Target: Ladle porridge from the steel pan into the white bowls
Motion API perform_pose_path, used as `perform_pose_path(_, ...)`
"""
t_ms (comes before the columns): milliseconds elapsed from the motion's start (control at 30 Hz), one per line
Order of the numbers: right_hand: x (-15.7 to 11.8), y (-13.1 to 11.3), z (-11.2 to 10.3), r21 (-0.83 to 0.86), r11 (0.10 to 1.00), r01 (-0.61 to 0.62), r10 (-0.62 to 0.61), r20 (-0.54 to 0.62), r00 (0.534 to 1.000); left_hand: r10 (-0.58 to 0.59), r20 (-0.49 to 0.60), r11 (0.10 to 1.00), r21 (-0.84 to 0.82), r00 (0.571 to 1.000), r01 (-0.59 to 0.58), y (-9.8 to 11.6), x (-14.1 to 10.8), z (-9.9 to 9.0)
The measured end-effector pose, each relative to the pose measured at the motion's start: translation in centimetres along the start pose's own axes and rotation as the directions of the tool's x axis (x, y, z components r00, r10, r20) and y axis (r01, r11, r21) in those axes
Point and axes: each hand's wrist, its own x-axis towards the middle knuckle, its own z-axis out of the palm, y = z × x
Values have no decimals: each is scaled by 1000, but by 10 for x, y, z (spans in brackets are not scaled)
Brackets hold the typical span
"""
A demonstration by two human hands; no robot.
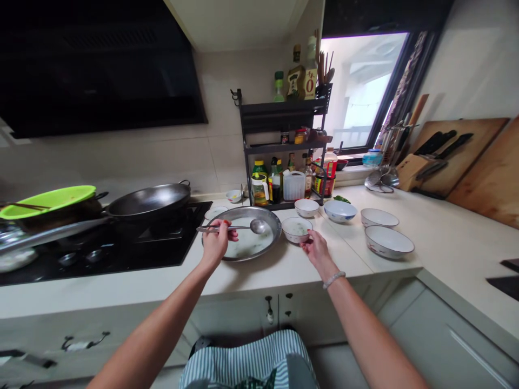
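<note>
My left hand (pixel 217 243) is closed around the handle of a metal ladle (pixel 258 226), whose bowl hangs over a wide metal basin (pixel 276 237). In the basin lies a whitish soup (pixel 245 246) with green bits. My right hand (pixel 317 248) grips the rim of a small white bowl (pixel 292 237) just right of the basin, thumb at the edge and fingers underneath. That bowl stands on the counter and holds some of the same whitish liquid with green bits. Behind it are another white bowl (pixel 307 208) and a blue-patterned bowl (pixel 339 212).
Two more bowls, one farther back (pixel 379 218) and one nearer (pixel 389 243), stand to the right. A black rack (pixel 284 147) with bottles rises behind the basin. At left, a wok (pixel 148 201) and a green colander (pixel 52 202) sit on the stove. A knife block (pixel 416 170) stands far right.
</note>
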Motion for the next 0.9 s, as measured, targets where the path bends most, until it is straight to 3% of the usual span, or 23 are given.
perform_pose_path(167, 1, 1, -1, 0, 1000, 5, -5, 4, 1000, 3, 89, 989, 145, 996, -16, -3, -9, -25)
perform_pose_path(333, 2, 2, -2, 4, 1000, 9, -9, 12, 1000, -32, 129, 990, 143, 991, 14, -11, -12, -31)
perform_pose_path(633, 3, 3, -2, 10, 1000, 12, -12, 11, 1000, -206, -82, 976, -94, 975, 198, -12, 1, -34)
perform_pose_path(900, 3, 3, -3, 7, 1000, 13, -14, 20, 1000, -215, -129, 976, -69, 968, 207, -14, 6, -35)
